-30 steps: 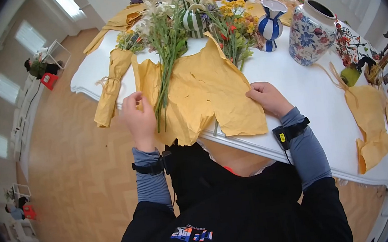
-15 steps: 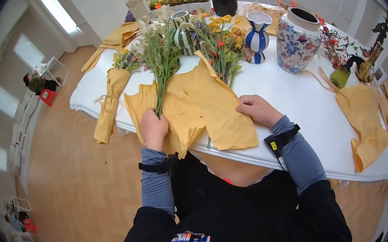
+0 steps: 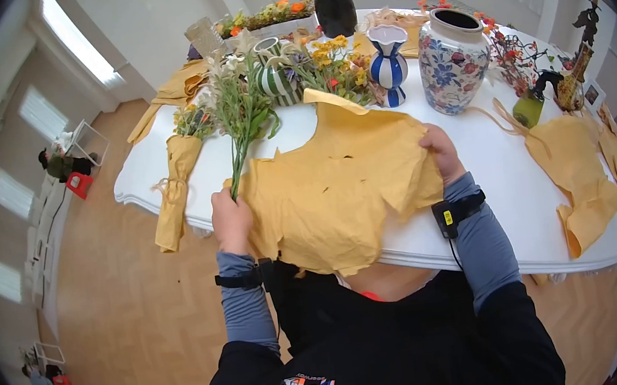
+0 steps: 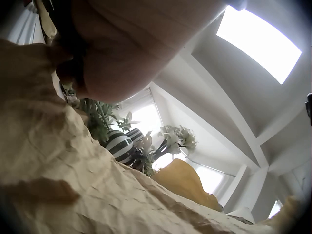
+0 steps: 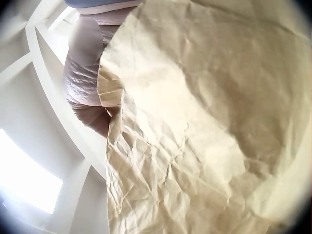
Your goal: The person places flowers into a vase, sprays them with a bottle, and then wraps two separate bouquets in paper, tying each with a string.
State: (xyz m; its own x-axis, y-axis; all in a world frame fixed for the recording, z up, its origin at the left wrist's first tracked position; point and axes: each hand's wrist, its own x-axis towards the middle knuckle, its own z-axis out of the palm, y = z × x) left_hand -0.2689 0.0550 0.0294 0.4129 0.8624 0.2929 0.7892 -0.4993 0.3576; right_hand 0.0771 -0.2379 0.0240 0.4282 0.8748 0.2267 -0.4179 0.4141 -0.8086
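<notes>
My left hand (image 3: 232, 220) grips the lower stems of a bunch of white lilies (image 3: 239, 120) together with the left edge of a crumpled yellow sheet of wrapping paper (image 3: 325, 206). The sheet has small tears and a ragged near edge that overhangs the table's front. At its right edge, my right hand (image 3: 443, 153) pinches the paper. The right wrist view shows fingers (image 5: 85, 83) beside the paper's edge, partly covered by it. In the left wrist view, the palm (image 4: 126, 53) is close above the paper and the fingertips are hidden.
A paper-wrapped bouquet (image 3: 174, 177) lies left on the white table (image 3: 138, 162). Behind are a green-striped vase (image 3: 277, 86), yellow flowers (image 3: 331, 57), a blue-striped vase (image 3: 389, 69), a floral vase (image 3: 453, 62) and a dark vase (image 3: 335, 11). More yellow paper (image 3: 571, 162) lies right.
My left hand has closed round the stems and the paper's left edge. My right hand has moved up along the right edge, and the sheet is now lifted and drawn toward me.
</notes>
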